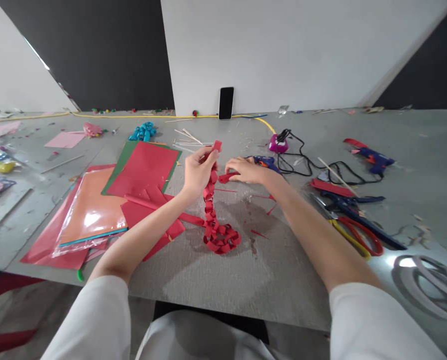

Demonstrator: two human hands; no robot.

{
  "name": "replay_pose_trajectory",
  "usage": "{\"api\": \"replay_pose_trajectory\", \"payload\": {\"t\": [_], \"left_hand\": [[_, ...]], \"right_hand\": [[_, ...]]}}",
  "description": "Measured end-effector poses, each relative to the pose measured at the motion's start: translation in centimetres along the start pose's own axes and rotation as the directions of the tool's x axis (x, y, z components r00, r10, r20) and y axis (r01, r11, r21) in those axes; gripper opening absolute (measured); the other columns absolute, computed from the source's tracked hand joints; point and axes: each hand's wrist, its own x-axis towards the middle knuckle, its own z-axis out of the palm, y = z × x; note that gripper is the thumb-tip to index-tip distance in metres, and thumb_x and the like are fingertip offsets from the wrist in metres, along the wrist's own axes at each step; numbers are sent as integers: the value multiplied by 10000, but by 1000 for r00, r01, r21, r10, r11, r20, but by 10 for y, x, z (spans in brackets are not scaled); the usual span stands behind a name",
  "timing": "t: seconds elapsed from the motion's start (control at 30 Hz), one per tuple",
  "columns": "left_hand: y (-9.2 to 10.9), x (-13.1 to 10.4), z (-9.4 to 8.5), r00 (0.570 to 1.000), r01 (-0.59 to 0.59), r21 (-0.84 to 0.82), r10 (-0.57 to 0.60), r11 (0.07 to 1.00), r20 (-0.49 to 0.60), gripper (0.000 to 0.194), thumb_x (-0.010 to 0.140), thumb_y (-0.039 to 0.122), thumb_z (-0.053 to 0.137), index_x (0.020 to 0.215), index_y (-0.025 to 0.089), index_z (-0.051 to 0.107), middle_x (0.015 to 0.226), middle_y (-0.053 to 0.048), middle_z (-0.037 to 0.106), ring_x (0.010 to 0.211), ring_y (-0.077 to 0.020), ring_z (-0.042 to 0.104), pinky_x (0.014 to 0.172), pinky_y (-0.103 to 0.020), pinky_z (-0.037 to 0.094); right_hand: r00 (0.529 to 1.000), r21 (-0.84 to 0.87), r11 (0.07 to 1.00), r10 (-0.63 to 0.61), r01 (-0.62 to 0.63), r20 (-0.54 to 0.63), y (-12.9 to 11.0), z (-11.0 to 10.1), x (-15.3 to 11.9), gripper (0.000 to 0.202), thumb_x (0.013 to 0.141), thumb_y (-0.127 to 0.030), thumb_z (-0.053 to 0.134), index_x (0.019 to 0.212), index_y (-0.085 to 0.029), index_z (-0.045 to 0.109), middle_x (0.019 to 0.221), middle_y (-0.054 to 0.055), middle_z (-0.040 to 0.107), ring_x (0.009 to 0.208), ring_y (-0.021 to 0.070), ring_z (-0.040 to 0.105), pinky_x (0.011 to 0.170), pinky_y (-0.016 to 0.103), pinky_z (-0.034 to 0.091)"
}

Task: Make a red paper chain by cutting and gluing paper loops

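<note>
My left hand (200,170) pinches the upper end of a red paper chain (209,212), and a short red paper end pokes up above the thumb. The chain hangs down from the fingers, its lower links curled in a ring on the table. Just to the right, my right hand (248,170) is closed on a red paper strip (228,177); its fingertips partly hide the strip. A blue glue gun (264,161) lies right behind that hand, partly covered by it. Red paper sheets and strips (154,210) lie beside my left forearm.
An orange pack in clear plastic (96,205) lies left. A phone (226,102) leans on the wall. Right are a purple power socket (278,143) with black cords, another glue gun (375,159), red-and-yellow-handled scissors (360,237) and a grey tape coil (426,282).
</note>
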Motion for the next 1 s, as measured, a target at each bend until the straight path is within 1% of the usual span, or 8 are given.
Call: {"api": "replay_pose_trajectory", "payload": {"t": [0.1,0.2,0.37,0.5,0.6,0.7,0.87,1.0], "left_hand": [[0,0,0,1000,4,9,-4,1000,2,132,972,227,680,861,188,741,605,37,601,537,-73,549,557,-198,453],[1,-1,-1,1000,2,8,-2,1000,-2,141,966,244,694,841,192,734,604,36,598,536,-73,547,549,-199,448],[0,2,-4,1000,23,11,-23,1000,-14,173,962,302,708,826,195,722,608,30,600,541,-79,557,561,-203,472],[-1,5,-5,999,23,-8,-23,1000,-24,141,956,280,707,850,190,735,630,32,605,543,-75,561,552,-200,466],[1,4,-6,999,32,-39,-31,999,24,126,958,233,690,855,184,743,632,33,600,540,-70,562,544,-196,454],[7,1,-5,995,36,-50,-31,998,97,131,965,224,685,860,181,751,645,27,607,535,-66,557,542,-194,457],[22,-3,-4,979,4,-6,-3,1000,206,189,966,342,729,879,180,772,658,14,618,554,-74,577,538,-196,477],[32,-4,-6,964,-29,16,24,999,263,256,970,418,735,905,174,782,614,14,604,545,-82,574,549,-209,503]], "right_hand": [[1000,46,999,-5,5,-5,0,-1,-1,189,946,-336,604,1081,-227,679,1302,146,679,1276,353,561,1058,522,404],[1000,199,980,0,5,-25,-1,-5,-5,198,959,-331,580,1113,-236,660,1257,145,720,1184,310,643,1045,482,464],[987,454,890,41,34,-155,-8,-17,-14,267,994,-394,538,1219,-267,606,1196,92,767,1069,263,710,1003,456,534],[951,357,928,13,103,-308,-10,-35,-21,345,1023,-454,489,1252,-240,633,1251,116,745,1103,279,699,1003,468,534],[930,264,954,-34,139,-366,-13,-53,-33,386,1023,-521,532,1281,-256,646,1278,114,736,1148,293,695,1021,466,525],[921,244,967,25,77,-390,-21,-71,-49,485,1019,-497,588,1444,-266,557,1275,114,749,1136,302,717,982,464,549],[888,101,992,-21,76,-460,-38,-88,-68,442,1027,-459,607,1440,-300,600,1388,112,706,1219,311,695,1008,462,554],[877,55,990,-87,128,-473,-46,-93,-73,422,1027,-469,611,1422,-324,642,1326,90,722,1163,299,707,1012,474,551]]}}
